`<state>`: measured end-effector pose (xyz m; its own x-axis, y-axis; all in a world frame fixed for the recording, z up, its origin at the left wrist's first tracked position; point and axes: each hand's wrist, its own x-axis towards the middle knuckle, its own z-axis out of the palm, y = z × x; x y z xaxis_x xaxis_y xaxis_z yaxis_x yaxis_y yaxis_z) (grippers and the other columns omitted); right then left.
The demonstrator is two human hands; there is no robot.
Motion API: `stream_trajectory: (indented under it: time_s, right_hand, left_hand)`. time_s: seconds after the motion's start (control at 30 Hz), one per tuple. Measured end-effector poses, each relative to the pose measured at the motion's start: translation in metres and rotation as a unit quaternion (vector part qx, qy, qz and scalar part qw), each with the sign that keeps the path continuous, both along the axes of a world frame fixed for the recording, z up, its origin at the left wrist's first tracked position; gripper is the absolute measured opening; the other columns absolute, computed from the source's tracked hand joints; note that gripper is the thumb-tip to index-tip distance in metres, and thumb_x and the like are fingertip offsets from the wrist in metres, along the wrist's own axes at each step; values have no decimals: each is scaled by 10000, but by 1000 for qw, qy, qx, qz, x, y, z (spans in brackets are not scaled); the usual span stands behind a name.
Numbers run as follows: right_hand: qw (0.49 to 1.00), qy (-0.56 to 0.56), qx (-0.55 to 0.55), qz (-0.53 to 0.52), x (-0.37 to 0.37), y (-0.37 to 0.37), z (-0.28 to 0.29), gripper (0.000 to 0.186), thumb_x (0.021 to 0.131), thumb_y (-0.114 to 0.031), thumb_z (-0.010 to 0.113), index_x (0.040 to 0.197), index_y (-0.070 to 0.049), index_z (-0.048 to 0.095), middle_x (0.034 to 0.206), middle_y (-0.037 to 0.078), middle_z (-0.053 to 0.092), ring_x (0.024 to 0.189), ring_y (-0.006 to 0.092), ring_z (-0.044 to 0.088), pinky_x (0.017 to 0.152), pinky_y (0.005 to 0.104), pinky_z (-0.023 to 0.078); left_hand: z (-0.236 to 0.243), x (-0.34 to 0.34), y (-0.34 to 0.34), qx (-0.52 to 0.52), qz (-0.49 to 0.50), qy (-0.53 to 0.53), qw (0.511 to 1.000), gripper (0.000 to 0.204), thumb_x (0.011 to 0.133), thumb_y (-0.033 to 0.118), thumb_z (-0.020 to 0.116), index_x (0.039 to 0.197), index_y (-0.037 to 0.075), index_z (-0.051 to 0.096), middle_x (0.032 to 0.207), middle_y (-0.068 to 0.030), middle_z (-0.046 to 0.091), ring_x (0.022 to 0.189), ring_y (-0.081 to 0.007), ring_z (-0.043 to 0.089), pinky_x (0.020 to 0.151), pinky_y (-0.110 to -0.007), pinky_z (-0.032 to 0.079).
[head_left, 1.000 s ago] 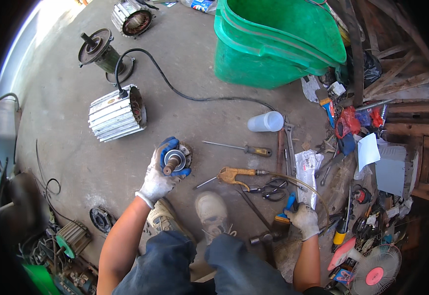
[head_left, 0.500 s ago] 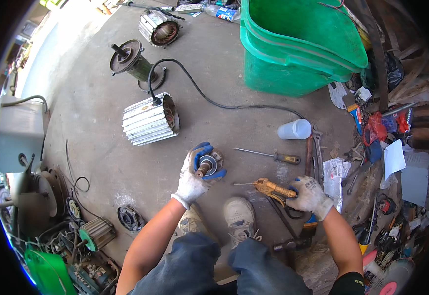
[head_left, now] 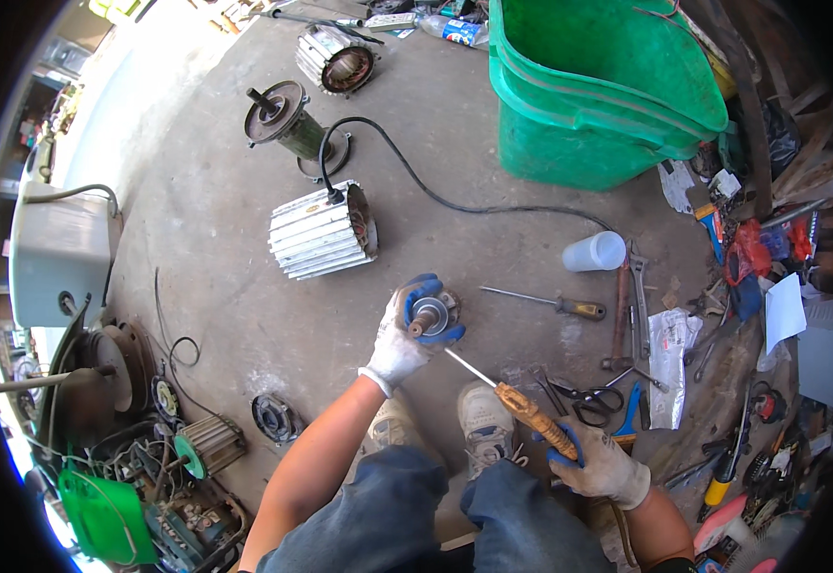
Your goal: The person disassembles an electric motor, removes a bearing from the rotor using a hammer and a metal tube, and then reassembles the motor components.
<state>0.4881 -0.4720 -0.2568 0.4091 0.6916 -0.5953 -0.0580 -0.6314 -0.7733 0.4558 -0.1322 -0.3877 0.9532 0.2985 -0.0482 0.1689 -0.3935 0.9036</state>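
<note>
My left hand (head_left: pixel 405 329), in a white glove with blue fingertips, is closed round a motor rotor (head_left: pixel 426 323) that stands on the floor, its bearing and stub of shaft pointing up. My right hand (head_left: pixel 600 465), gloved alike, grips a screwdriver (head_left: pixel 537 420) by its worn yellow-brown handle. The long thin shaft slants up to the left, its end just below the left hand. Whether the tip touches anything, I cannot tell. Just beyond the left hand lies a finned silver motor housing (head_left: pixel 316 234) with a black cable.
A second screwdriver (head_left: pixel 550 302), a translucent cup (head_left: pixel 595 252), a hammer (head_left: pixel 621 315), a wrench (head_left: pixel 639 296) and black scissors (head_left: pixel 593 406) lie to the right. Green bins (head_left: pixel 588 134) stand far right. An upright motor part (head_left: pixel 287 124) stands far left; an end cover (head_left: pixel 276 418) lies near left.
My right hand has lifted the screwdriver and drawn it nearer to me; its shaft now slants toward the left hand. The scissors have come into sight. The whole view has shifted a little.
</note>
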Motion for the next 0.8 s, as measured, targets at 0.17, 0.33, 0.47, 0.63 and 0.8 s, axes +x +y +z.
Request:
stream_trajectory:
  time_s: [0.17,0.33,0.47,0.63,0.8]
  right_hand:
    - [983,-182,21,-1,-10,15,14,608,841,-122,706,1365,43,444,995,250,657,867,444,668,745,481,541]
    - [985,-155,-67,33,-3,29,26,603,829,-122,696,1361,39,464,1158,289,625,1016,477,641,866,498,536]
    - [986,-147,-82,22,-5,29,24,562,819,-118,698,1330,25,514,1129,278,632,1012,468,638,863,488,532]
    - [987,-153,-19,-47,-8,17,8,523,807,-116,709,1288,21,554,1084,254,641,991,452,640,842,467,528]
    - [993,-97,10,-59,-13,17,-11,489,805,-115,714,1252,16,566,1048,245,646,981,442,638,823,470,519]
  left_hand:
    - [-8,-2,-2,-46,19,-17,999,731,685,220,915,1300,80,546,1312,-148,572,1163,-301,616,990,-387,521]
    - [-16,-6,1,-173,39,40,983,789,708,143,903,1367,76,474,1370,-127,520,1189,-236,590,1021,-354,513]
    - [-16,-4,-5,-115,34,15,993,804,735,49,869,1409,54,432,1309,-101,526,1112,-191,604,955,-343,558]
    - [5,12,-6,-100,21,-25,994,736,751,8,844,1377,15,457,1153,-86,603,995,-171,634,889,-328,582]
    - [22,22,17,-244,146,1,959,525,820,8,762,1297,-21,545,1145,-98,659,1032,-169,649,943,-323,545]
